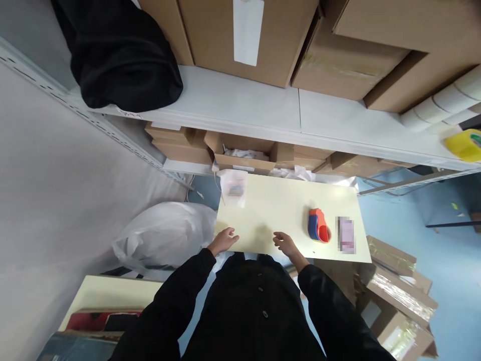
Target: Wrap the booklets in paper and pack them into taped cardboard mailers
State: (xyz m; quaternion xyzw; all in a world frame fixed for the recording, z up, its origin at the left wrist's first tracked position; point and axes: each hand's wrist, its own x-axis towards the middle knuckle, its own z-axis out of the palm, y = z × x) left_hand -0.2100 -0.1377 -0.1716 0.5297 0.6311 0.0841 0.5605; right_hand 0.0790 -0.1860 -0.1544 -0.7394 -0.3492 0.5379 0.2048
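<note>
I look down on a pale yellow table [278, 210]. My left hand [224, 239] rests at the table's near left edge with fingers loosely spread and nothing in it. Near the front edge, my right hand [285, 244] hovers with fingers slightly curled and apart, also holding nothing. A red and blue tape dispenser [318, 225] sits on the table to the right of my right hand. Beside it lies a small flat card or phone [346, 234]. At the far left corner of the table lies a small clear plastic bag [234, 187] with something inside.
A white shelf [263, 108] carries large cardboard boxes [259, 35], a black bag [120, 55], tape rolls [443, 103] and a yellow roll [466, 144]. Open boxes [244, 153] sit below. A white plastic sack [165, 233] lies left; taped boxes [398, 296] lie right on the blue floor.
</note>
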